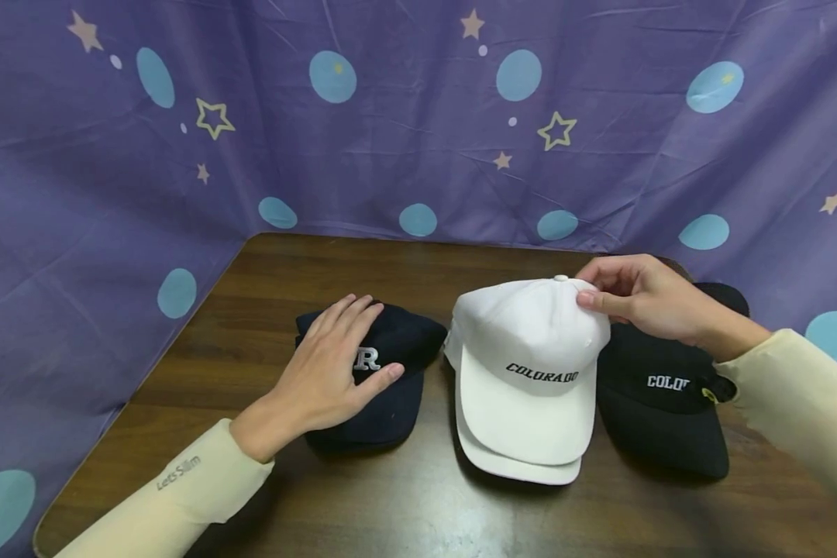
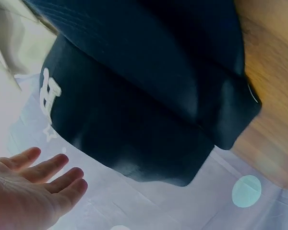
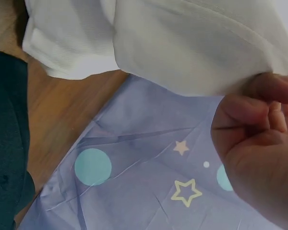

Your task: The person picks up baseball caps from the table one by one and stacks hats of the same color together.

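My left hand [image 1: 328,380] is spread, fingers straight, over the navy caps [image 1: 406,337] on the left, one of which bears a white letter R. In the left wrist view its fingers show apart from the navy cap [image 2: 129,115]. With thumb and fingers my right hand [image 1: 656,306] pinches the back of the crown of a white cap [image 1: 523,325] lettered COLORADO. A second white cap [image 1: 512,467] lies under it, its brim jutting out below. The right wrist view shows the fingertips gripping the white fabric [image 3: 192,52].
Right of the white caps sits a black cap [image 1: 659,438] with white lettering, partly behind my right forearm. More dark headwear [image 1: 728,296] shows behind it. The wooden table [image 1: 251,302] backs onto a purple patterned curtain [image 1: 418,132].
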The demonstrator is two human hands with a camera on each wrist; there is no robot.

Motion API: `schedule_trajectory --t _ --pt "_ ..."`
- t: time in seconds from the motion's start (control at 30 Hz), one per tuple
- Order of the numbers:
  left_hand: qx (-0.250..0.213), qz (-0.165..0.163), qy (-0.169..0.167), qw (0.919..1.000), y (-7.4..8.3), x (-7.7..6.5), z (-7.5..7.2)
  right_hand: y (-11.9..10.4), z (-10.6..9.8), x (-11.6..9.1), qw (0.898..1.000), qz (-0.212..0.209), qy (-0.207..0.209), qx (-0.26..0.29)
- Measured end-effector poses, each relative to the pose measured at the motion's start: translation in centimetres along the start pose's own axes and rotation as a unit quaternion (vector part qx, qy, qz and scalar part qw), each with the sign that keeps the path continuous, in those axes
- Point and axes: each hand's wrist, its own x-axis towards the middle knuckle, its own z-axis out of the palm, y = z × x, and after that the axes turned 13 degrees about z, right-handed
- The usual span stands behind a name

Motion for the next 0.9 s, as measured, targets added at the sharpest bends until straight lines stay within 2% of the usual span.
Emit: schedule_trajectory --t 0.13,0.67,0.77,0.9 --pt "-0.001 -0.002 0.004 1.0000 -0.6 -0.1 -0.3 0.4 0.8 0.2 0.999 0.010 0.025 -0.034" --pt "-0.010 -0.014 0.002 0.9998 -2.8 -0.6 -0.6 2.3 4.1 0.7 0.992 0.041 0.063 -0.106" --pt "-0.009 -0.013 0.003 0.9999 -3.0 -0.6 -0.5 2.4 4.6 0.9 0.987 0.045 0.070 -0.140" --pt "-0.008 -0.013 0.005 0.9999 -3.0 -0.7 -0.4 2.5 5.2 1.3 0.974 0.042 0.104 -0.199"
